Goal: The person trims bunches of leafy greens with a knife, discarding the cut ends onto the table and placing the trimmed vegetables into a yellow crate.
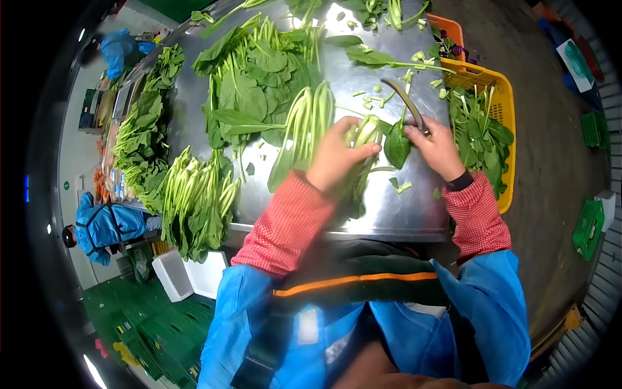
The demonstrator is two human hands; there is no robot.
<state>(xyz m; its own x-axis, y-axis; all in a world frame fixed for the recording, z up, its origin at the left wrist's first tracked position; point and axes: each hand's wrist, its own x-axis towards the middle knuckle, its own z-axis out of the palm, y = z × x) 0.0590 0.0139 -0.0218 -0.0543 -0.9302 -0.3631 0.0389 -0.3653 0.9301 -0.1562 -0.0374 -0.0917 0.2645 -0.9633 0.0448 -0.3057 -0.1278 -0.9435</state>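
Observation:
My left hand (340,155) is closed round a bunch of leafy greens (368,129), its pale stems toward the far side and its leaves hanging near the table's front edge. My right hand (435,148) grips a curved knife (405,98) with the blade pointing up and left. A single dark green leaf (397,146) hangs beside my right fingers. Left of my left hand lies a bundle of greens (311,117) with long stems. Cut stem bits (370,102) are scattered on the metal table (382,217).
More piles of greens (194,194) lie on the left. A yellow crate (508,129) with greens stands against the table's right side, an orange crate (447,27) behind it. Two people in blue (113,223) are at the far left, near a white foam box (173,277).

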